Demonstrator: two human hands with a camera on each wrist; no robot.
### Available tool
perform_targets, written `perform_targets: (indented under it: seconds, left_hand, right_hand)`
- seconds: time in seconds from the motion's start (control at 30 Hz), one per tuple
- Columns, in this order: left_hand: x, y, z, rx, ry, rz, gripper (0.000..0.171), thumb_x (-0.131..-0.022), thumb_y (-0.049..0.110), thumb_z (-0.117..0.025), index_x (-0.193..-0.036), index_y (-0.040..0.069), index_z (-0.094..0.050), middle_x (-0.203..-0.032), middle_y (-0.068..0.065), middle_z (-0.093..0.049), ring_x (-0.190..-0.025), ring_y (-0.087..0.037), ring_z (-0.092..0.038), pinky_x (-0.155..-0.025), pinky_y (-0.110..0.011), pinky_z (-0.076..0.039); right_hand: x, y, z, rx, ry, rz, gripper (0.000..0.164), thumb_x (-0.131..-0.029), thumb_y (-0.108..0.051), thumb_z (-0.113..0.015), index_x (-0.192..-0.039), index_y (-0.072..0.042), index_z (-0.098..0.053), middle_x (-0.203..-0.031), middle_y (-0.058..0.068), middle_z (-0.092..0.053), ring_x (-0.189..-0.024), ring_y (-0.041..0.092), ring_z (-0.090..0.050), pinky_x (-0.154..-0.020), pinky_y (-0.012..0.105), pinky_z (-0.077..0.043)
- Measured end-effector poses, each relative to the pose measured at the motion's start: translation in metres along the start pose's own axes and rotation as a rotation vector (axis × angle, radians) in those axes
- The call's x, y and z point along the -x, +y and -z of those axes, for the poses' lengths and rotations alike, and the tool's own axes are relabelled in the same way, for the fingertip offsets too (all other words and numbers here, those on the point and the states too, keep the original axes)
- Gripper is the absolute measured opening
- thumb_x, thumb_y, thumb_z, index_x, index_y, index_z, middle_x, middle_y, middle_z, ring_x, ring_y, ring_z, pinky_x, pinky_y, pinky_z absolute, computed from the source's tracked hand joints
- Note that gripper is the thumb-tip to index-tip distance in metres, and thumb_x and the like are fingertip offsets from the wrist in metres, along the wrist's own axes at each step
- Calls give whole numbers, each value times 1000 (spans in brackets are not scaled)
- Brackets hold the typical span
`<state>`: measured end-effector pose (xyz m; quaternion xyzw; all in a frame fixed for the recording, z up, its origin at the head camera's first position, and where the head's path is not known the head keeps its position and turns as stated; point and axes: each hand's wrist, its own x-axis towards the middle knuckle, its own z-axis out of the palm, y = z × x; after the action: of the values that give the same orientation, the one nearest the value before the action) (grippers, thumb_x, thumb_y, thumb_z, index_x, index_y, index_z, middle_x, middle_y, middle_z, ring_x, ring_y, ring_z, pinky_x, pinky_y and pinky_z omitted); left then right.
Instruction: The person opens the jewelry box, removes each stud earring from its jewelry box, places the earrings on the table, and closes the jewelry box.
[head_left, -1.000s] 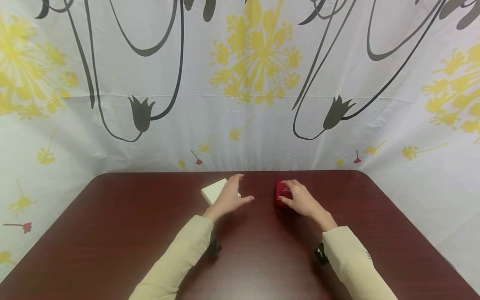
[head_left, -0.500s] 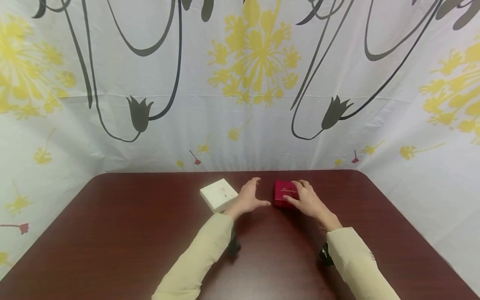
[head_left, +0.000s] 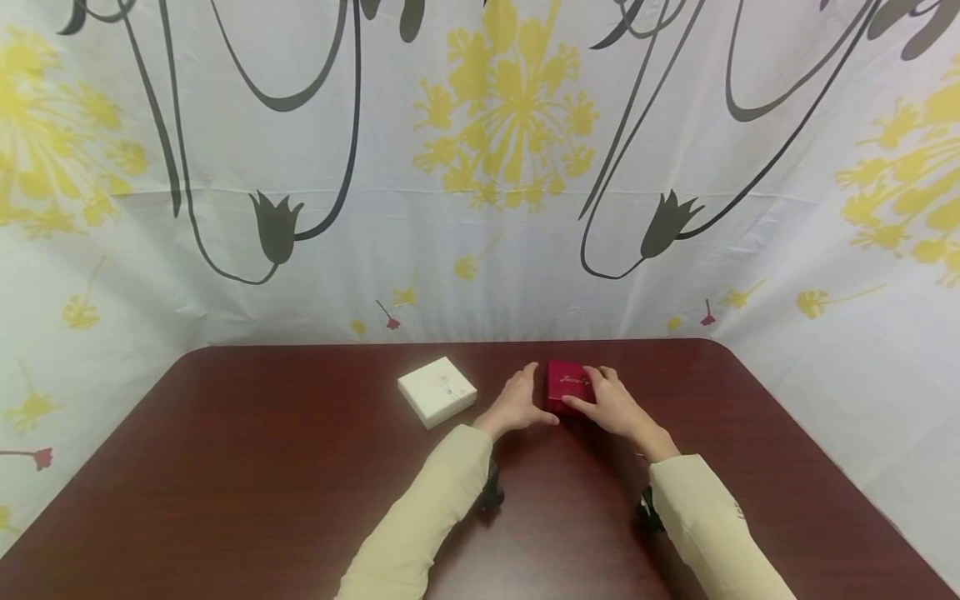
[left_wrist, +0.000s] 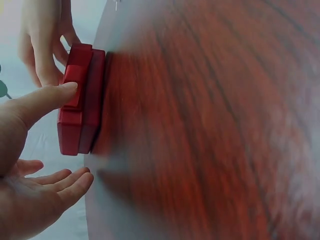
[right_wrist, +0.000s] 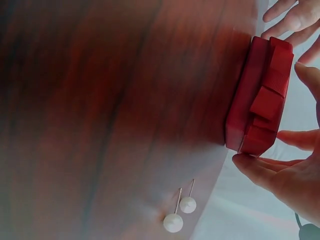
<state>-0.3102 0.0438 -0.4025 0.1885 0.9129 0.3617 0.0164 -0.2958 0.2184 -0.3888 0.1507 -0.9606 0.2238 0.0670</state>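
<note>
Red box [head_left: 564,380], right hand [head_left: 618,410] gripping, left hand [head_left: 514,405] spread, bow [right_wrist: 267,103] only in wrist views

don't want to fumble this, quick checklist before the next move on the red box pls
1. Right hand holding the red box at its right end: ok.
2. Left hand gripping the box: not ok, its fingers are open.
3. Left thumb touching the bow: cannot tell, it only overlaps it in the left wrist view.
4. Lid on: ok, it sits on the base.
5. White box clear: ok, apart from the red one.
6. Pearl-topped pins clear of the red box: ok, lying apart.
</note>
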Motion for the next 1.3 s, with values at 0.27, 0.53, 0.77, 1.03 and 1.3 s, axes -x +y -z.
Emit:
perform_targets:
  seconds: [0.27,0.53,0.77,1.03,1.3]
  left_hand:
    - [-1,4,-5,28,-10,-42,77,-67,19,-77,-128,-3,-35,-120,-15,-49,-108,-26,-48,-94,-35,-39]
    - [1,5,-6,8,3,-41,67,-67,18,-77,-121,-3,-42,-108,-14,-53,-100,-25,-49,-89,-34,-42]
    - [3,4,-2,6,16,-7,69,-66,18,-78,-121,-3,-43,-104,-15,-52,-99,-26,-47,-88,-36,-42]
    - [9,1,4,-14,8,9,75,-65,20,-79,-124,-3,-40,-107,-15,-54,-100,-26,-49,-88,-34,-43]
    - [18,-5,9,-14,-11,36,85,-64,19,-80,-131,-2,-32,-113,-17,-50,-107,-29,-47,-91,-37,-40]
  right_hand:
    - [-2,-2,-2,-5,-44,-47,70,-83,-34,-60,-124,16,-34,-118,38,-36,-97,43,-46,-80,49,-45]
    - [-2,-3,-5,18,-53,-25,70,-81,-32,-62,-123,17,-36,-115,37,-40,-103,44,-43,-83,49,-43]
    - [-1,-9,-5,12,-56,4,69,-81,-31,-63,-122,18,-38,-113,35,-43,-102,43,-43,-81,48,-44]
    - [2,-17,-5,11,-98,8,71,-80,-35,-63,-123,16,-39,-112,32,-45,-97,39,-46,-80,47,-46]
    - [7,-25,-5,2,-137,6,73,-79,-39,-63,-125,13,-39,-115,30,-44,-97,36,-46,-78,44,-47]
